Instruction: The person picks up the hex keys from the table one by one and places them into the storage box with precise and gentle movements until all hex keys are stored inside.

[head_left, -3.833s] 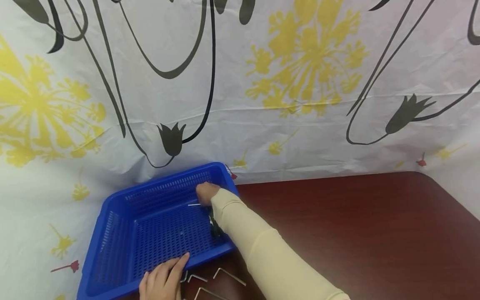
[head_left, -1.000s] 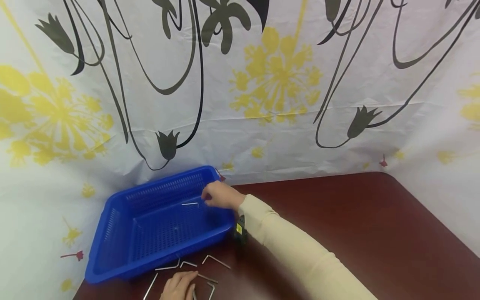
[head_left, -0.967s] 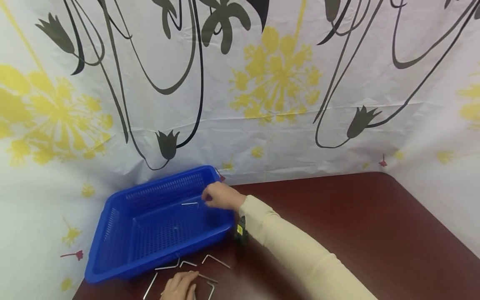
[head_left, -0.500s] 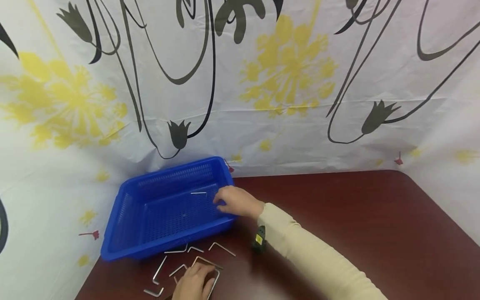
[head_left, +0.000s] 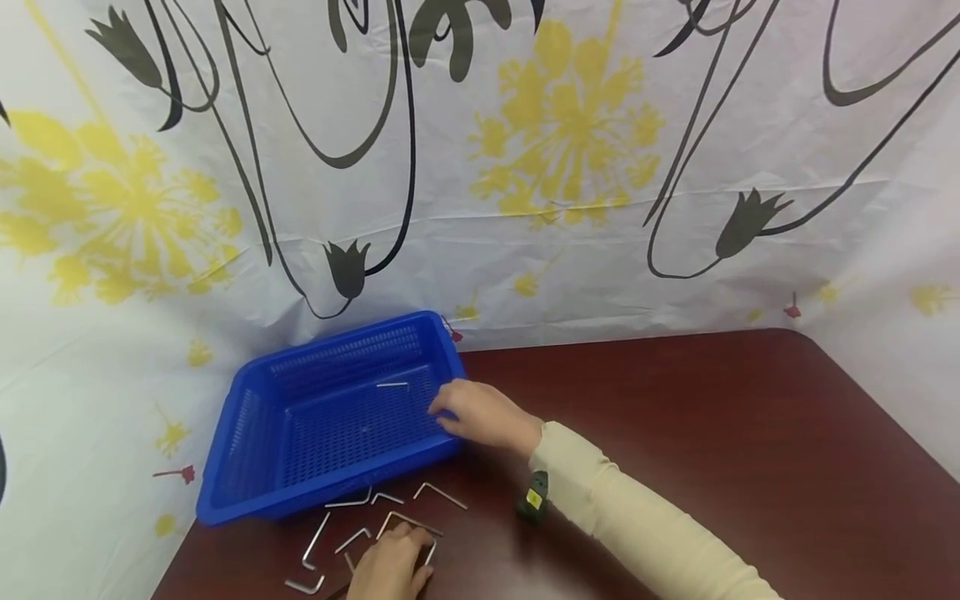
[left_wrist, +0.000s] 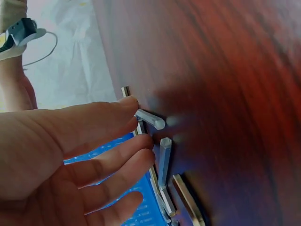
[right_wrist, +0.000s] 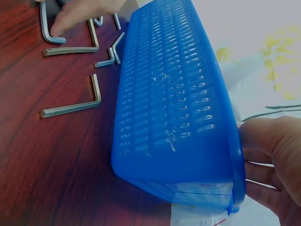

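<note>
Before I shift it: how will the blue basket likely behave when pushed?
The blue basket looks like thin, perforated plastic, so probably light and slightly flexible. Its broad base should slide rather than tip. The L-shaped key inside could skid about.

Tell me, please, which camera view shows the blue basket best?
The head view: it looks down into the blue basket, taking in nearly its whole outline and the L-shaped key inside. The right wrist view shows mainly its outer walls, close up; the left wrist view shows only blue patches beyond the left hand.

A cream sleeve [head_left: 645,521] accompanies a dark, yellow-marked wrist camera [head_left: 534,498].
</note>
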Motion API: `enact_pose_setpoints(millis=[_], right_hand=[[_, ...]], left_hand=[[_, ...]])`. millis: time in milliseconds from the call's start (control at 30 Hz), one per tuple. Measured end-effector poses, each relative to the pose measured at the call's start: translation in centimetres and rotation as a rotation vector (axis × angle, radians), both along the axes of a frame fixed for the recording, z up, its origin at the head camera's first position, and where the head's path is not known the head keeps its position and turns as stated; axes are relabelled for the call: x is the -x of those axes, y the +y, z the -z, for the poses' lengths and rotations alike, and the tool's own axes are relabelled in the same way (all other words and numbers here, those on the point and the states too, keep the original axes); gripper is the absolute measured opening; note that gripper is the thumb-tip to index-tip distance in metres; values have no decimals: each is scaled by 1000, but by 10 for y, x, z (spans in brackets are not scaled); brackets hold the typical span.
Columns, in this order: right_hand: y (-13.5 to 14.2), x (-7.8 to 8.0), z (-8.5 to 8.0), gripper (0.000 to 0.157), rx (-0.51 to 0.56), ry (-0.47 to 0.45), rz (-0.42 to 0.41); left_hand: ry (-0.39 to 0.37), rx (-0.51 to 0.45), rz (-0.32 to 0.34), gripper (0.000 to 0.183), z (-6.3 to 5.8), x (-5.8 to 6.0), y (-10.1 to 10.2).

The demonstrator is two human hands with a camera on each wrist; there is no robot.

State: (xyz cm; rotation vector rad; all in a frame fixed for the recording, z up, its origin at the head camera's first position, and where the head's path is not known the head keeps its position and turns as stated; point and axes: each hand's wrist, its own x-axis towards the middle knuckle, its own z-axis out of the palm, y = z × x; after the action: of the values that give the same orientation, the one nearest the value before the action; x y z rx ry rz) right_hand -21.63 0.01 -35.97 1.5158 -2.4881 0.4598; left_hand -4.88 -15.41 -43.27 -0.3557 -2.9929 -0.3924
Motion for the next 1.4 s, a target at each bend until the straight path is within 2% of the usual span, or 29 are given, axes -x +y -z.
enact_pose_setpoints(millis=[133,400,567,733,933,1133,1400], right_hand=[[9,-5,1,15,15,34,4],[22,-18,6,13,41,76,-7],[24,-23,12,14,94,89,-15],[26,-25,16,16,132,79,-21],[28,-25,18,18,129,60,-7],[29,-25,22,20,143,-6,-3],[30,-23,27,19,198,-3,-22]], left_hand=[[-38,-5,7,28,-2,6,3],[-107,-25,76,28,3,14,-3],[-156,-17,81,28,7,16,-5],[-194,-4,61,27,6,18,-3],[-192,4,25,25,3,21,1],[-187,5,5,25,3,21,1],[-101,46,92,25,-2,19,-2]])
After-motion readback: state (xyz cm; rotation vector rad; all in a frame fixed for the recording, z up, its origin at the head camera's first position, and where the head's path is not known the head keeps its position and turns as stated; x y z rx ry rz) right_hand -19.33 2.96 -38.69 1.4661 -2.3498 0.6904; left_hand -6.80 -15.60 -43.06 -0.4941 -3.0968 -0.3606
